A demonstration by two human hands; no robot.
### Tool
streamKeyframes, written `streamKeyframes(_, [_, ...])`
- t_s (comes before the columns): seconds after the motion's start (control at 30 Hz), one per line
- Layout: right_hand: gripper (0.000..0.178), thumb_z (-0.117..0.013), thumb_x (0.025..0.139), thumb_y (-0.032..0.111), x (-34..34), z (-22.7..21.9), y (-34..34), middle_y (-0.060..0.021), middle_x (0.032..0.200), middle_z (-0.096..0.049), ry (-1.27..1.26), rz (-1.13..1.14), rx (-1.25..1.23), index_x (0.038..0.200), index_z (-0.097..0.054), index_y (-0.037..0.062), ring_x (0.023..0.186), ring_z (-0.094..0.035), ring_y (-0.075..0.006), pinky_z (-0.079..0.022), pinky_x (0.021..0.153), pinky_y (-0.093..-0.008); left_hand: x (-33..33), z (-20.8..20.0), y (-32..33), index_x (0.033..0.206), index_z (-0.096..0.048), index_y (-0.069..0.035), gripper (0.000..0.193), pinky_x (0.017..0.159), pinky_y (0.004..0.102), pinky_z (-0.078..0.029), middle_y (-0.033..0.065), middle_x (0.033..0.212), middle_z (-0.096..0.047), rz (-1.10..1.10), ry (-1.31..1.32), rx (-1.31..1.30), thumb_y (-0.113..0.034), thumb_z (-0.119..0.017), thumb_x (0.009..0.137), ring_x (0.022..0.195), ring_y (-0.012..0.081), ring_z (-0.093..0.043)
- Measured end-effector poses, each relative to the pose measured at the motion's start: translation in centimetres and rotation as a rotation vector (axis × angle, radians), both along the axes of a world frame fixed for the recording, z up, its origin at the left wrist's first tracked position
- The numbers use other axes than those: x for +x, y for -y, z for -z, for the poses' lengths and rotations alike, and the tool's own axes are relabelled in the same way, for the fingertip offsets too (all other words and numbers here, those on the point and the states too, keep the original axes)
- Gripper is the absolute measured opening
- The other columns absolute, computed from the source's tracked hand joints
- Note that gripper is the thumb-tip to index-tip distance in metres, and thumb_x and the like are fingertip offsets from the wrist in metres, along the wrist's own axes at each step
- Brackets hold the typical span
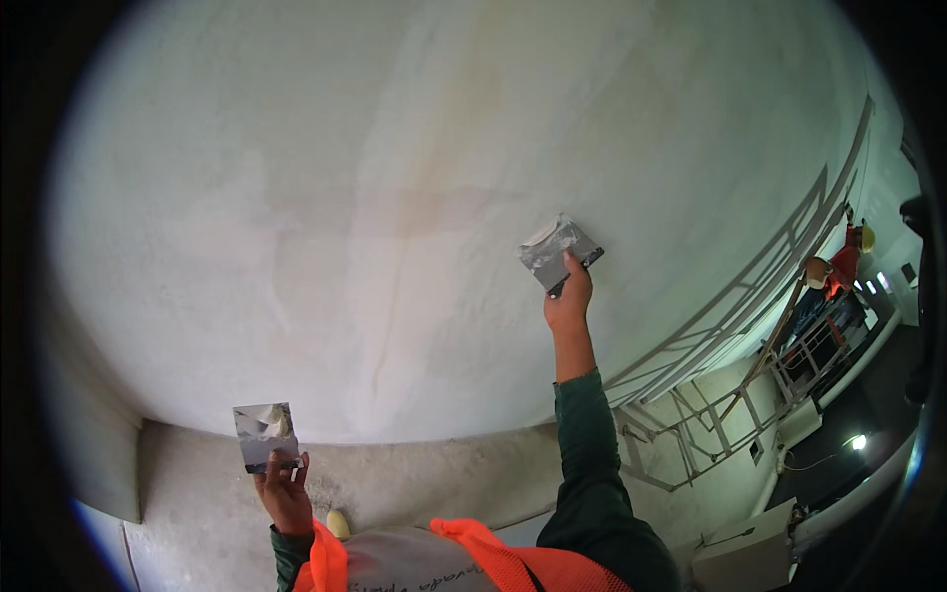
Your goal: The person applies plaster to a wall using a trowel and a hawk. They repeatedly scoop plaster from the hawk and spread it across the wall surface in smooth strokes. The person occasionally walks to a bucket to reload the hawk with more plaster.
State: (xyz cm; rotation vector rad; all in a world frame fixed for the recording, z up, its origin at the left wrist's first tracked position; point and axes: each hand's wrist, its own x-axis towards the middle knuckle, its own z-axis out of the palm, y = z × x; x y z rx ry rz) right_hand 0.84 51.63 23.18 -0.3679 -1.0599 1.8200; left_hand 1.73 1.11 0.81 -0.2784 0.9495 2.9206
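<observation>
Vest (570, 570) below; upper scraper (550, 255) points up, slanting left.

Only lettering visible: one line of dark, handwriting-like characters (426, 584) on the grey shirt (395, 553). Landmark is the orange mesh vest (538, 569): text sits between its two front panels, nearer the right one. Small, slanted, partly legible, close to frame's bottom edge.

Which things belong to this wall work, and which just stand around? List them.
In the work:
- left blade, paste-smeared, in the left hand
- right blade, paste-smeared, in the right hand
- wall

Apparently apart:
- metal frame
- lit lamp
</observation>
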Motion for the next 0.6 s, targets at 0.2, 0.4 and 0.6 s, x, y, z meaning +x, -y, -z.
streamKeyframes(0.2, [0.038,-0.066,0.094,0.012,-2.0,-0.7,4.0,-0.0039,0.124,-0.067,0.321,0.068,0.816,0.132,-0.064,0.0122,0.119,-0.058,-0.025,-0.044,0.103,-0.0399,-0.3,-0.9,0.3,0.127,-0.055,-0.012,0.03,0.087,0.0479,-0.061,0.0071,0.117,-0.064,0.058,0.028,-0.015,-0.011,-0.063,0.098,0.101,0.0219,-0.065])
streamKeyframes(0.4, [0.053,-0.065,0.085,0.0,-6.1,1.3,10.9,0.0013,0.129,-0.065,0.447,0.456,2.088,0.131,-0.066,0.0279,0.114,-0.057,-0.0247,-0.045,0.097,-0.0436,0.0,-2.4,1.3,0.127,-0.055,-0.013,0.031,0.09,0.0486,-0.058,0.004,0.114,-0.062,0.105,0.173,0.013,-0.012,-0.063,0.097,0.103,0.0209,-0.062])
streamKeyframes(0.6, [0.053,-0.062,0.091,0.005,-14.1,1.7,9.9,-0.0018,0.135,-0.058,0.262,0.787,2.237,0.137,-0.062,0.0323,0.117,-0.051,-0.0266,-0.041,0.1,-0.0468,-0.3,-3.1,1.5,0.127,-0.054,-0.012,0.032,0.091,0.0501,-0.058,0.0064,0.116,-0.063,0.137,0.247,0.01,-0.01,-0.062,0.097,0.105,0.0237,-0.064])
